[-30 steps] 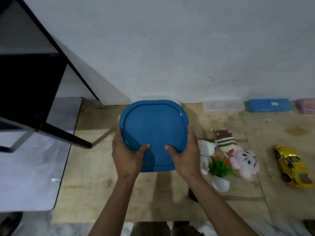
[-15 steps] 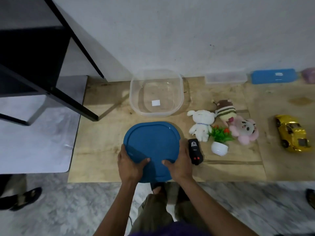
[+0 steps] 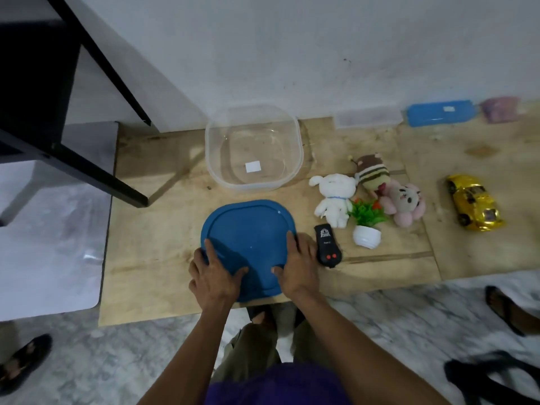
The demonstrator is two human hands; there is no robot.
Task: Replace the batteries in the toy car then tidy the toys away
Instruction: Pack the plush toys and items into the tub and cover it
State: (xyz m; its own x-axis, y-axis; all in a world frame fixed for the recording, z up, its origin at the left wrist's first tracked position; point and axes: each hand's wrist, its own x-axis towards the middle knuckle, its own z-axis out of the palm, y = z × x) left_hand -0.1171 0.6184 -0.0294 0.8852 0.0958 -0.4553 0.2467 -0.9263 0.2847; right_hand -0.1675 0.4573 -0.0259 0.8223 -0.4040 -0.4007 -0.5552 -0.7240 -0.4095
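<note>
Toy car [image 3: 474, 202], gold-yellow, parked on the plywood board [image 3: 163, 229] at far right, well apart from both hands. Black remote [image 3: 327, 245] with two red buttons lying flat just beside the right hand [image 3: 298, 266]. Blue lid [image 3: 248, 244] low over or on the board near its front edge, held at both sides: left hand [image 3: 214, 274] on the left rim with fingers spread over the top and thumb angled inward on the surface; right hand on the right rim, fingers laid along the edge, thumb on top pointing inward. Hard to tell whether fingertips curl under the rim or only press on it. Clear plastic tub [image 3: 253, 147] standing open behind the lid, close to the white wall, a small white label on its bottom. Right of the tub, grouped together: white plush [image 3: 333, 200], striped plush [image 3: 372, 172], pink plush [image 3: 404, 204], and a small potted fake plant [image 3: 366, 226] tipped on its side in front of them. Against the wall farther right: a clear flat box [image 3: 366, 119], a blue box [image 3: 441, 112], a blurred pink item [image 3: 501, 109]. Black frame of a table [image 3: 96, 176] at upper left. Marble floor below, sandalled feet at the edges.
</note>
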